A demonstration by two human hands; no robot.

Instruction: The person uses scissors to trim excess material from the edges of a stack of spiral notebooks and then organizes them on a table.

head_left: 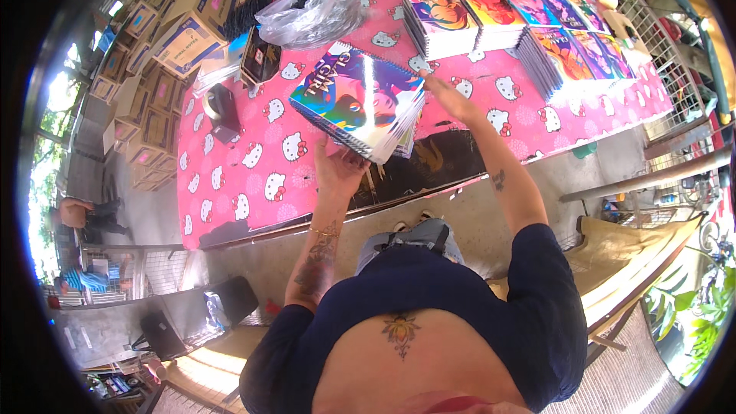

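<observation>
A stack of spiral notebooks with a colourful illustrated cover is held tilted above the near part of the table. Its wire binding runs along the left and near-left edges. My left hand supports it from below at the near corner, with the fingers partly hidden under the stack. My right hand holds the right side, its fingertips against the far right corner. The page edges fan slightly at the right. A few more covers show just beneath the stack.
Several notebook piles stand at the table's right. A clear plastic bag, a dark open box and a black tape dispenser lie left. A pink cat-patterned cloth covers the table. Cartons are stacked beyond its left edge.
</observation>
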